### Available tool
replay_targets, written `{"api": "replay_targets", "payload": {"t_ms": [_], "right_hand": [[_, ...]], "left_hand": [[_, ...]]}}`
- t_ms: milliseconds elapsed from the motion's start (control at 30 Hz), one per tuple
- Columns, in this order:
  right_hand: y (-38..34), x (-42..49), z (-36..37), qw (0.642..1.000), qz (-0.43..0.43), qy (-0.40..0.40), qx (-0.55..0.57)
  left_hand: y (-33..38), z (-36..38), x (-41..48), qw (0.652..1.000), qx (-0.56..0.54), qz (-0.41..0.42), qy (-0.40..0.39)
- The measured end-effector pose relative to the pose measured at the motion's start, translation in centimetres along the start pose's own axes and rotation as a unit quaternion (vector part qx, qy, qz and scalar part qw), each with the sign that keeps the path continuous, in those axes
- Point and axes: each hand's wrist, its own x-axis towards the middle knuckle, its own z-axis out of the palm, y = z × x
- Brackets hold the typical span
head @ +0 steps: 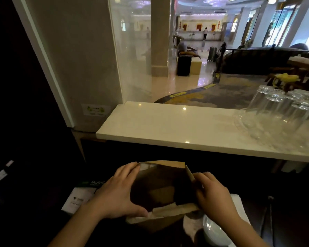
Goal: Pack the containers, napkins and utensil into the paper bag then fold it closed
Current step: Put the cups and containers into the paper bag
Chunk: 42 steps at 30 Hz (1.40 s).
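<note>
Nearest, at bottom right: a white bowl [215, 232] beside napkins [239, 202]. Just beyond, a brown paper bag [161, 189] standing open on the dark counter. Left hand [114, 195] spread wide, clasping the bag's left rim. Right hand [214, 195] pinching its right edge, fingers closed on paper.

Paper bag [161, 189] interior too dark to read; white container [215, 232] cut off at bottom edge.
</note>
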Motion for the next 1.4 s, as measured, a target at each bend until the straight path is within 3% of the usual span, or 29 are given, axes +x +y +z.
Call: {"api": "replay_targets", "payload": {"t_ms": [400, 533, 600, 700, 767, 867, 1167, 1400], "right_hand": [[2.0, -2.9, 1.5, 0.984, -0.049, 0.032, 0.166], [3.6, -4.0, 1.9, 0.96, 0.024, 0.075, 0.267], [5.4, -4.5, 2.3, 0.98, 0.089, 0.05, 0.173], [7.5, -5.3, 3.3, 0.982, 0.128, -0.12, -0.064], [8.2, -5.6, 4.0, 0.969, 0.141, -0.186, -0.086], [8.3, -5.8, 4.9, 0.962, 0.156, -0.211, -0.07], [6.5, -5.9, 2.9, 0.981, 0.138, -0.128, -0.055], [-0.3, -3.5, -7.3, 0.999, 0.014, -0.027, -0.009]], "left_hand": [[0.9, 1.4, -2.2, 0.998, -0.001, 0.044, 0.036], [0.7, 1.5, -2.2, 0.998, -0.001, 0.05, 0.039], [0.6, 1.4, -2.2, 0.998, 0.001, 0.051, 0.04], [0.6, 1.4, -2.1, 0.998, 0.002, 0.055, 0.037], [0.5, 1.4, -2.1, 0.998, -0.002, 0.055, 0.038], [0.5, 1.3, -2.1, 0.997, -0.008, 0.06, 0.043], [0.5, 1.4, -2.4, 0.997, -0.018, 0.058, 0.048], [0.6, 1.5, -2.7, 0.997, -0.033, 0.049, 0.046]]}}
